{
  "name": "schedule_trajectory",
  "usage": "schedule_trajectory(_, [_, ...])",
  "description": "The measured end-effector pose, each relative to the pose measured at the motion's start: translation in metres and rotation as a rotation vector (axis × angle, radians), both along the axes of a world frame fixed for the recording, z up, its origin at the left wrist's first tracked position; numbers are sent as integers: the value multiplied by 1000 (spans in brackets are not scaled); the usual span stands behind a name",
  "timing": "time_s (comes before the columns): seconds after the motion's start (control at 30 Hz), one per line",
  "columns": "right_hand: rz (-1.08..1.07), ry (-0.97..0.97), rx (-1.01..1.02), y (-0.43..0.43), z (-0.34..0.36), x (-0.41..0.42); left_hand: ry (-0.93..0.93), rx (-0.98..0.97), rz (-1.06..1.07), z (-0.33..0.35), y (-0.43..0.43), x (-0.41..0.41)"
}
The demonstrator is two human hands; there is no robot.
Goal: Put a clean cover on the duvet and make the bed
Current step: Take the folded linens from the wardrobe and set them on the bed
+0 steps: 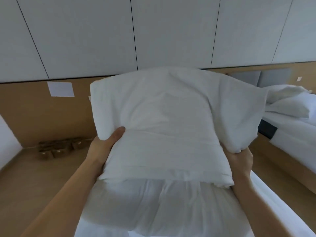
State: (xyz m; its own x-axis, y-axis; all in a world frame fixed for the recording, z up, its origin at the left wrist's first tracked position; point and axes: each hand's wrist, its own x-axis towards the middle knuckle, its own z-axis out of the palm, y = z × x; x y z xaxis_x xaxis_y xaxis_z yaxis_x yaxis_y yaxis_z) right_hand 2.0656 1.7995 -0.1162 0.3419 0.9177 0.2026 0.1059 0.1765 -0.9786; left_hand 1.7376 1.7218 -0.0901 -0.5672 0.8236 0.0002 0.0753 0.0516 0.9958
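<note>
Bare forearms, two, rising from the near edge. Left hand (106, 142): grasping the white pillow (164, 120) at its left side, thumb on the front, fingers hidden behind. Right hand (239, 159): clutching bunched fabric at the pillow's lower right corner. Pillow: held upright, above a second white pillow (162, 202) lying on the bed (273, 211). Neighbouring bed (294, 134), right: rumpled white bedding (290, 100) on top. Wood-panelled wall: paper sheet (60, 88). Floor, left: brown boxes (58, 148). Overhead: white cabinets (171, 31).

head view, forward-down — close over bed (273, 194)
</note>
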Motion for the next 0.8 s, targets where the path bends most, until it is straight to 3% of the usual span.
schedule_trajectory(0.3, [142, -10, -334, 140, -146, 45, -48, -287, 109, -147, 115, 52])
schedule_trajectory(0.53, [233, -224, -747, 172, -324, 77, -53, -645, 190, -324, 109, 50])
schedule_trajectory(0.67, [300, -359, -826, 165, -344, 89, 21, -725, 140, -350, 94, 37])
schedule_trajectory(0.8, [230, -529, -739, 164, -325, 79, 144, -715, 199, -329, 96, 33])
